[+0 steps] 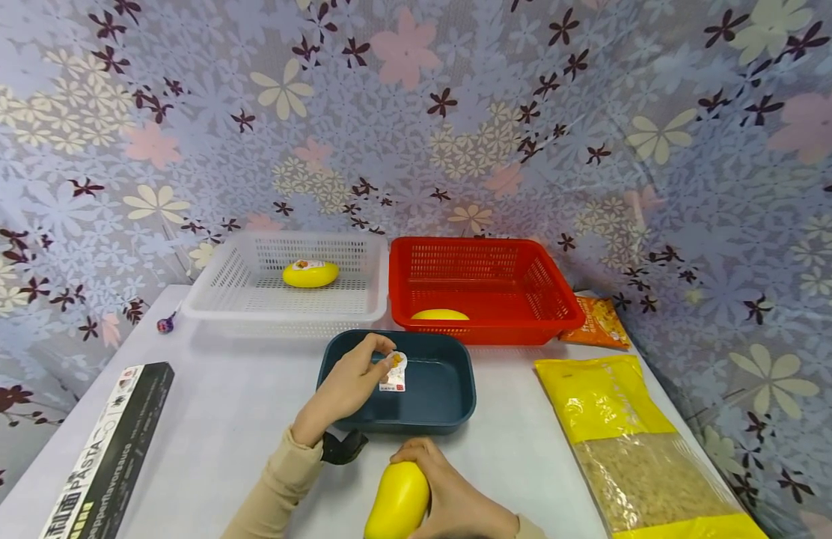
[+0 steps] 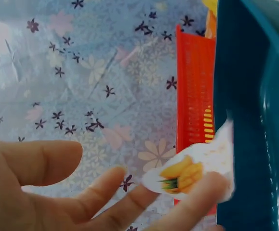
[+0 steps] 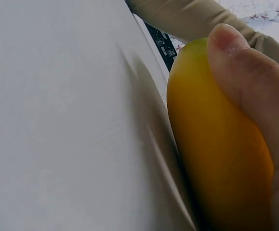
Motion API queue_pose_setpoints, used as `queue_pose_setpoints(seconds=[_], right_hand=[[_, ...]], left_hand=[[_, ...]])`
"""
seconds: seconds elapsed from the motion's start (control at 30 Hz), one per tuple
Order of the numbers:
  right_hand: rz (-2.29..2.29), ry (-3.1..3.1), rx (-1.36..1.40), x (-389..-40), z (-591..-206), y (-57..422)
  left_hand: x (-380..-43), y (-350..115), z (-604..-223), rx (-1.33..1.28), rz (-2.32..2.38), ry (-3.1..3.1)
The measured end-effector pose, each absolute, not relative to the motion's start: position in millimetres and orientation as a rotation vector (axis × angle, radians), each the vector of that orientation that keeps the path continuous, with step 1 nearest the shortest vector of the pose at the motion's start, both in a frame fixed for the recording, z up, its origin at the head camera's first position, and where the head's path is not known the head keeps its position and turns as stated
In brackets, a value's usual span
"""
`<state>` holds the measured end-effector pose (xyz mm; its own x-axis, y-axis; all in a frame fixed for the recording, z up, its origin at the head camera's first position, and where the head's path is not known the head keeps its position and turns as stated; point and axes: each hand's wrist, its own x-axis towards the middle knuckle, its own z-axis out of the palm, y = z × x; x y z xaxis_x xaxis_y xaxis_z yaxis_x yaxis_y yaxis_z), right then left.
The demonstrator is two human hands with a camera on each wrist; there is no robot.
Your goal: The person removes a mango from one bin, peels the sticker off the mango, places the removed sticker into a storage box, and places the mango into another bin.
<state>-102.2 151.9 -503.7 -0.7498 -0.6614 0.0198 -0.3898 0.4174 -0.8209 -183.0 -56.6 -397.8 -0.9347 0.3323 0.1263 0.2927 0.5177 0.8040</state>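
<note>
My right hand (image 1: pixel 450 486) grips a yellow mango (image 1: pixel 398 500) near the front edge of the table. In the right wrist view, the thumb lies along the side of the mango (image 3: pixel 211 134). Over the dark teal basin (image 1: pixel 436 424) is my left hand (image 1: pixel 352 382). A white label (image 1: pixel 392 384) with a mango picture is at its fingertips. In the left wrist view, the label (image 2: pixel 211 161) touches the outstretched fingers while the thumb stands apart from it.
A white basket (image 1: pixel 210 299) holding a labelled mango (image 1: pixel 311 275) stands behind, beside a red basket (image 1: pixel 490 329) with another mango (image 1: pixel 440 314). Pasta box (image 1: pixel 106 457) and lollipop (image 1: pixel 165 325) lie left; orange packet (image 1: pixel 598 322) and yellow bag (image 1: pixel 638 449) right. A black object (image 1: pixel 343 448) lies by the basin.
</note>
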Motion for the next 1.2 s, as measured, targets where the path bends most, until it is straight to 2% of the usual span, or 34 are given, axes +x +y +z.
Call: queue_pose_setpoints(seconds=[0.8,1.2], right_hand=[[-1.265,2.314,-0.871,-101.9,-502.0,153.6],[-1.291,2.291,-0.88,-102.5,-505.0,154.3]], left_hand=[[-217.2,-51.3,-408.9,0.524,1.221,2.5],[-223.0,-44.7,-423.4,0.444,1.191,2.446]])
